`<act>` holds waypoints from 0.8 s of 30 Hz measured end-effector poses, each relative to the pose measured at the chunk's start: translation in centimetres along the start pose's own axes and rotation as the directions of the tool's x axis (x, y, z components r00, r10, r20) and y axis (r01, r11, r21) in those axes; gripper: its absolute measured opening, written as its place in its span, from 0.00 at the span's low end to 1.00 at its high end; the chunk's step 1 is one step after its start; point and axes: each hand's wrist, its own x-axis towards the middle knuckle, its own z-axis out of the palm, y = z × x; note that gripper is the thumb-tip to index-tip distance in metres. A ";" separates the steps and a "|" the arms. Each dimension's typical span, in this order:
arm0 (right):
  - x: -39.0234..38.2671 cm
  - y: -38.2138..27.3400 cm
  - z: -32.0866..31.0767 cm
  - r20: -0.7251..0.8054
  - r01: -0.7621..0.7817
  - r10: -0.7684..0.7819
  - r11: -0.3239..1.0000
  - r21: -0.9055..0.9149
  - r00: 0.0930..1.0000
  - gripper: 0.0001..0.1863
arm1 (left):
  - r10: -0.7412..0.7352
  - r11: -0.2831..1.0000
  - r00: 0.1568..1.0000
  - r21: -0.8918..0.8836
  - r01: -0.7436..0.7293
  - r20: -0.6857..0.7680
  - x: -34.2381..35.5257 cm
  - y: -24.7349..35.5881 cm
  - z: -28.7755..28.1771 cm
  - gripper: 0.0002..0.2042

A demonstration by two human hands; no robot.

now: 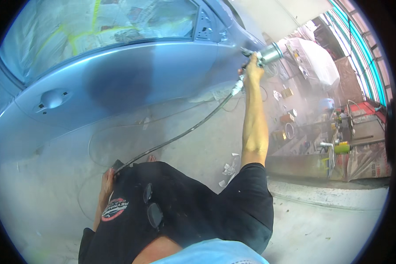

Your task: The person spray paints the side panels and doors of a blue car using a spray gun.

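Note:
My right hand, its arm stretched forward, is closed round the handle of a spray gun with a metal cup. The gun's front points left toward the forward part of a blue car door. From the handle's wrapped lower end a dark air hose runs back in a curve to my left side. There my left hand is closed on the hose beside my black shirt. A pale mist hangs around the gun and the door. The door handle recess shows bare openings.
Plastic film with yellow tape covers the car window. At right stand a plastic-wrapped white panel, several cans and boxes on the floor, and a cluttered bench. The hose and paper scraps lie on the floor.

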 end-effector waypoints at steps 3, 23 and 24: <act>-2.7 -2.0 1.1 0.226 0.006 -0.015 0.999 0.040 0.974 0.21 | 0.036 0.999 0.999 0.038 -0.037 0.014 0.9 -1.9 1.0 0.32; 3.8 -6.7 -7.4 0.092 0.048 -0.019 0.943 -0.329 0.996 0.24 | -0.211 0.956 0.911 -0.121 0.268 0.354 13.1 -0.6 13.4 0.34; 4.5 -7.4 -7.4 0.171 0.044 0.003 0.962 -0.271 0.985 0.26 | -0.261 0.925 0.892 -0.167 0.340 0.370 13.7 -0.7 14.8 0.34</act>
